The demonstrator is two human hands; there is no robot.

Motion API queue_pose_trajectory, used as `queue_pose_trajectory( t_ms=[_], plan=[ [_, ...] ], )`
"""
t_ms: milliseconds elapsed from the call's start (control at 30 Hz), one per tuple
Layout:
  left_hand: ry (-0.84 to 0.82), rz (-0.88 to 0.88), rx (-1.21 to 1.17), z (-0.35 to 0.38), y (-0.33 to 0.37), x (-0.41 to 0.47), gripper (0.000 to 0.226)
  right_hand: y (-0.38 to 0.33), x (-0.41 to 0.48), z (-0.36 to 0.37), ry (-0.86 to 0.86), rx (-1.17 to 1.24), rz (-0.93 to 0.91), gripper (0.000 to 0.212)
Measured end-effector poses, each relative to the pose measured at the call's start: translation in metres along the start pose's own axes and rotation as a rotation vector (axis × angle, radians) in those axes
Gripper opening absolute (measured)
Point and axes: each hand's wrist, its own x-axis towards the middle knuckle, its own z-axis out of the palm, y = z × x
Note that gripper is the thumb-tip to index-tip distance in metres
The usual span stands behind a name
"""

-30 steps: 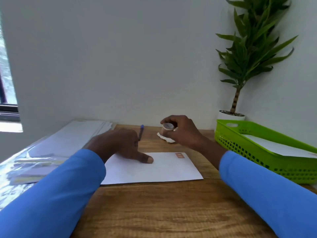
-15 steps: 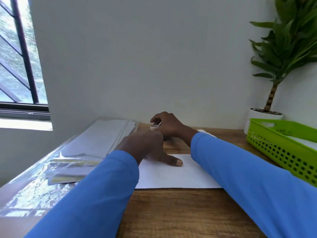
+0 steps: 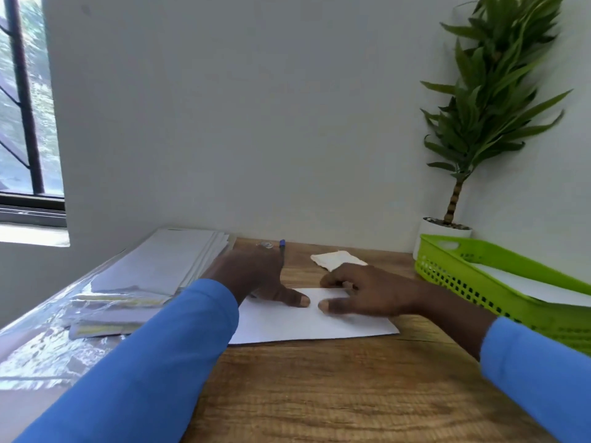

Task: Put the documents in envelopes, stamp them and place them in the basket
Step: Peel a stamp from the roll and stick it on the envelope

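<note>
A white envelope [image 3: 307, 326] lies flat on the wooden desk in front of me. My left hand [image 3: 259, 276] presses on its left part, thumb stretched out over the paper. My right hand [image 3: 364, 292] rests on its right part, thumb flat and fingers curled at the far edge, hiding the corner there. The thumbs almost meet. A small round stamp roll [image 3: 264, 245] sits at the back of the desk, free of both hands. The green basket [image 3: 473, 279] stands to the right with a white envelope [image 3: 531, 287] inside.
A blue pen [image 3: 282, 244] lies beside the roll. A crumpled white scrap [image 3: 339, 259] lies behind my right hand. A stack of white papers [image 3: 166, 263] and shiny plastic wrapping [image 3: 48, 343] fill the left side. A potted plant [image 3: 446, 227] stands in the back right corner.
My right hand carried the small roll left to the back of the desk, let go of it by the pen, and came back onto the envelope. My left hand stayed on the envelope.
</note>
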Motion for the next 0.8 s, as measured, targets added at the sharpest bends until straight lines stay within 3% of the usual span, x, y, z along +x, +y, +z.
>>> queue_pose_trajectory(
  t_ms=[133,267,433,633,800],
  plan=[
    [0.079,0.012,0.098,0.004,0.010,-0.003,0.089,0.002,-0.013,0.010,0.097,-0.087,0.014,0.076],
    [0.200,0.064,0.181,0.003,0.018,-0.009,0.061,-0.007,-0.021,0.001,0.025,0.018,0.158,0.080],
    [0.548,0.171,0.116,0.002,0.036,-0.024,0.048,-0.010,-0.031,-0.002,-0.002,0.063,0.246,0.069],
    [0.917,0.387,-0.077,0.013,0.058,-0.021,0.051,0.001,-0.065,-0.002,0.320,0.266,0.236,0.050],
    [1.010,0.592,-0.082,0.019,0.073,-0.028,0.048,0.011,-0.115,-0.026,0.558,0.460,0.138,0.026]
  ],
)
